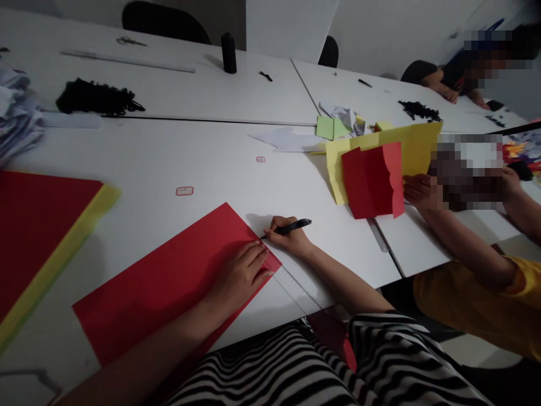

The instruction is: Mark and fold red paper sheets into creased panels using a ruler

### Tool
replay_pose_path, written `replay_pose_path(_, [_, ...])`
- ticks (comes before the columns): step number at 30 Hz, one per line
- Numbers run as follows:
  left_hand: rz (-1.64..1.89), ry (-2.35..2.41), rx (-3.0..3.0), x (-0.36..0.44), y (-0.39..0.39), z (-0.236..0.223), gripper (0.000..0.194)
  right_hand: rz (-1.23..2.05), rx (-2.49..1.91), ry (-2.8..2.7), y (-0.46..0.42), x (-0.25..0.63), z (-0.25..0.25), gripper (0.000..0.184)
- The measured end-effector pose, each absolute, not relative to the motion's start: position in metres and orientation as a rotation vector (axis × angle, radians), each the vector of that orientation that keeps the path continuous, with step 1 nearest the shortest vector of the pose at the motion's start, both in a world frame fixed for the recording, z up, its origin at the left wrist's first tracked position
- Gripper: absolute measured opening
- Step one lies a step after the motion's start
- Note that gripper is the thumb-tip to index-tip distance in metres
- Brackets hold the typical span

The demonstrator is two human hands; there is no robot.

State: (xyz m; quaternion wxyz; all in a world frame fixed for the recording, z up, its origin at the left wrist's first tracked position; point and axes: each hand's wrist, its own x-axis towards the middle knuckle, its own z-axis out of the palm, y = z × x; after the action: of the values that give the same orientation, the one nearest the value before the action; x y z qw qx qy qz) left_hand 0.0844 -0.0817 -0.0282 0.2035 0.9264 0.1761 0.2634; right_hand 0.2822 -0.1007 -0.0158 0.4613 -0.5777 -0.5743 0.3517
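Along the near edge of the counter [220, 149], above a striped garment [262, 372], the left forearm slants in from the lower left across a large red sheet [169, 276]. The left hand [240, 276] lies palm down by the sheet's right-hand corner, its fingers extended and slightly spread, the thumb apart. Faint small writing beside the thumb is too small to read. A clear ruler [296, 286] reaches out from that corner toward the near edge.

The right forearm comes in from the lower right; the right hand [291, 238] rests on its side with fingers curled, pinching a black pen [293, 226] whose tip meets the sheet's edge, just beyond the left fingertips. The pen's back end tilts up to the right.

Farther out lie two small red-bordered labels [185, 191], their lettering illegible. To the right, another person's hand [418, 192] holds a creased red piece [374, 180] against yellow paper [416, 146].

Toward the far side are a black yarn-like bundle [97, 98], an upright black bottle [229, 53] and scissors [131, 41].
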Motion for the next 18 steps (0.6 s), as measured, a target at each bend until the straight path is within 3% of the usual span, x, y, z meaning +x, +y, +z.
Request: replay_pose_path(18, [0.683,0.548,2.546,0.0813,-0.0849,-0.0253,0.033,0.884,-1.36,-1.247,-0.1046,0.2876,-0.0084,0.025])
